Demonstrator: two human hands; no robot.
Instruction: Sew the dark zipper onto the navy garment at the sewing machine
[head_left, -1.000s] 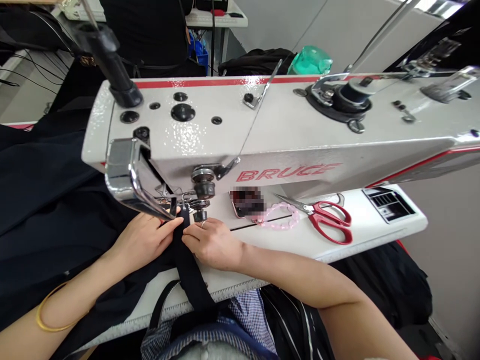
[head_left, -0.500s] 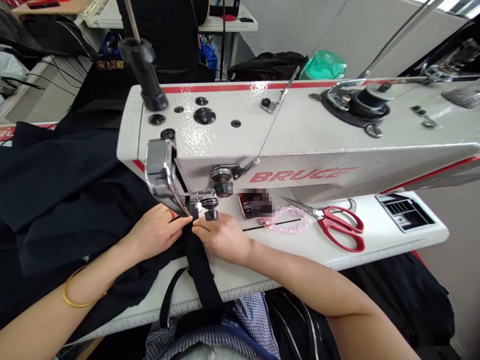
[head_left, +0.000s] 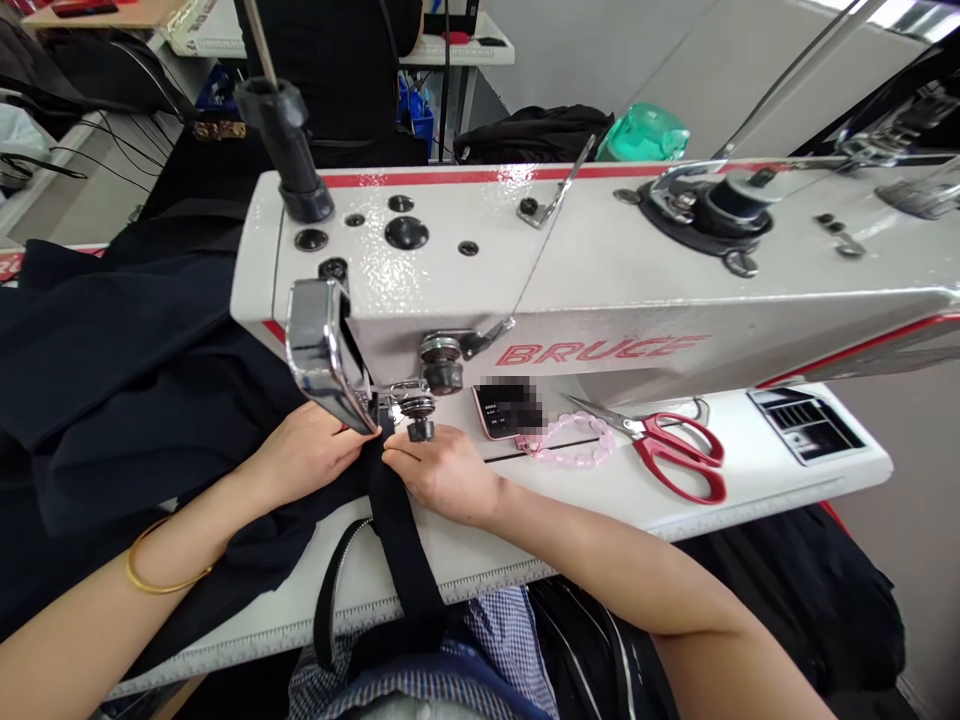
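Note:
A dark fabric strip (head_left: pixel 405 545) runs from my lap over the table edge to the needle area of the white sewing machine (head_left: pixel 420 270). My left hand (head_left: pixel 311 450) pinches its left edge close to the presser foot, beside the chrome lever cover (head_left: pixel 322 345). From the other side, my right hand (head_left: pixel 442 475) has its fingers closed on the strip's right edge, just below the thread tension knob (head_left: pixel 420 415). The needle itself is hidden. A narrow zipper tape (head_left: pixel 334 590) loops off the strip to the left. Dark navy cloth (head_left: pixel 135 400) lies bunched left of the machine.
Right of my hands on the machine bed lie a phone (head_left: pixel 499 412), a pink bead bracelet (head_left: pixel 577 440) and red-handled scissors (head_left: pixel 682 455). A ruler tape (head_left: pixel 495 578) lines the front edge. Behind the machine are a green container (head_left: pixel 645 132) and a black chair (head_left: pixel 322 80).
My left hand has shifted slightly left and its fingers have drawn in along the strip. My right hand stays nearly in place. The whole view has moved a little.

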